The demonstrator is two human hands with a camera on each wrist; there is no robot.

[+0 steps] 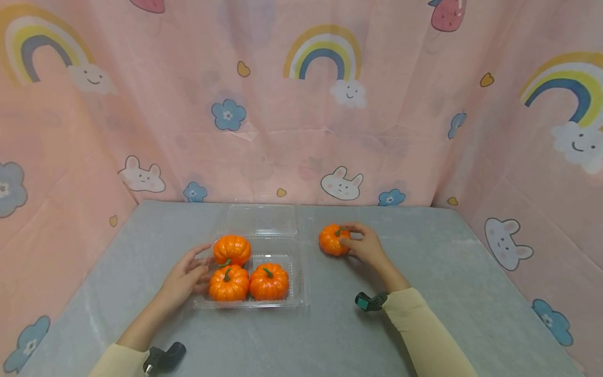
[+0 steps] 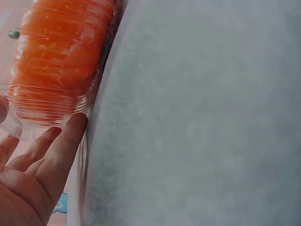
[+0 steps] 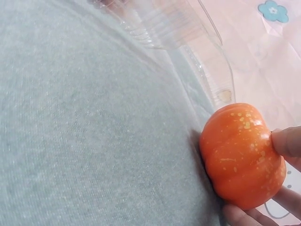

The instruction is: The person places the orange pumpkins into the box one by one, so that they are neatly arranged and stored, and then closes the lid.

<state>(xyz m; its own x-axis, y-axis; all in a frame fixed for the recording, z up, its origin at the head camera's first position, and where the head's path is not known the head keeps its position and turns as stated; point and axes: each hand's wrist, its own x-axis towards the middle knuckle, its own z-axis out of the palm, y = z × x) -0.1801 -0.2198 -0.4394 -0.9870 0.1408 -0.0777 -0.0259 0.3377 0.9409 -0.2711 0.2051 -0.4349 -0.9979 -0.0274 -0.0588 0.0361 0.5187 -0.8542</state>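
A clear plastic clamshell box (image 1: 298, 293) lies on the table with its lid raised at the back. Three small orange pumpkins sit in it: a back-left pumpkin (image 1: 232, 249), a front-left pumpkin (image 1: 229, 283) and a front-right pumpkin (image 1: 269, 281), all with green stems. To the right of the box, my right hand (image 1: 368, 246) grips a fourth, loose pumpkin (image 3: 242, 155) between thumb and fingers, close at the table surface. My left hand (image 1: 181, 277) is at the box's left side, its fairly straight fingers (image 2: 61, 150) touching the ribbed wall.
The clear lid (image 1: 263, 220) reaches toward the rear table edge. A grey cloth covers the table (image 1: 330, 335). A pink patterned curtain (image 1: 264, 157) encloses the back and both sides. Dark bands with small devices sit at both wrists.
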